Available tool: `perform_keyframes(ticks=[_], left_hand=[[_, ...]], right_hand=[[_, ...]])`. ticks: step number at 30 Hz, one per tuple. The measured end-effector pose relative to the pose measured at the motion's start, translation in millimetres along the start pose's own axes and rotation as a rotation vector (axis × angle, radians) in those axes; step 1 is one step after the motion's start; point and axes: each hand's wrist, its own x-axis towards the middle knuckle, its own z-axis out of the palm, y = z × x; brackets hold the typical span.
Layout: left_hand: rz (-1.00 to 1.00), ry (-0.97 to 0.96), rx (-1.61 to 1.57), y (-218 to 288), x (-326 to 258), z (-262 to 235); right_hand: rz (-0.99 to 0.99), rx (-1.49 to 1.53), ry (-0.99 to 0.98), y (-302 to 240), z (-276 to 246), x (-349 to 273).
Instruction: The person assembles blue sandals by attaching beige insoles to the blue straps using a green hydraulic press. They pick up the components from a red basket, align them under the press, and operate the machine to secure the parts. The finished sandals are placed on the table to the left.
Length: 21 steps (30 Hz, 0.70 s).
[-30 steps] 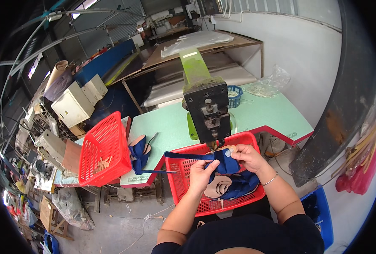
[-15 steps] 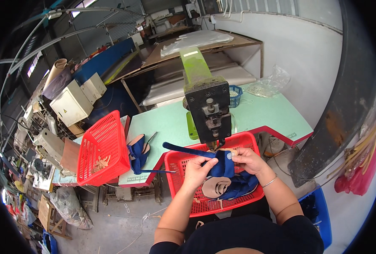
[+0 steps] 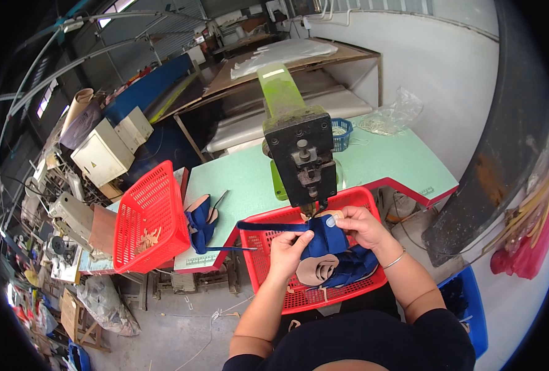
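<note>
Under the head of a green and black machine [image 3: 300,157], I hold a dark blue velvety shoe upper [image 3: 324,241] by its upper edge, which shows a beige lining. A long blue strap [image 3: 271,227] runs from it to the left. My left hand [image 3: 288,249] pinches its left side between thumb and fingers. The right side is gripped by my right hand [image 3: 362,229]. Whether the machine's tip touches the edge, I cannot tell. Below lies a red basket [image 3: 254,272] with more blue pieces [image 3: 355,266] and a beige piece with slits [image 3: 317,270].
A second red basket [image 3: 147,213] with beige scraps stands on the left, beside blue strapped pieces [image 3: 200,222] on the green table [image 3: 228,173]. Behind the machine are a small blue basket [image 3: 342,135] and a plastic bag [image 3: 392,117]. At lower right is a blue crate [image 3: 480,309].
The upper has turned slightly in my hands, its strap now lying flatter and lower on the left. Both hands keep their grip, and the view has shifted a little.
</note>
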Motion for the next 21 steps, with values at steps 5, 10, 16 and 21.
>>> perform_keyframes(ticks=[5,10,16,21], left_hand=[[-0.001,0.048,-0.228,-9,-5,4],[-0.007,0.038,-0.3,-14,-4,-7],[0.003,0.066,-0.336,-26,-6,-14],[0.009,0.148,-0.019,-28,-14,-9]], right_hand=[[-0.017,-0.038,0.01,-6,10,1],[-0.071,-0.068,0.029,-7,24,0],[-0.104,-0.152,0.028,-8,33,3],[-0.139,-0.285,0.011,-17,31,8]])
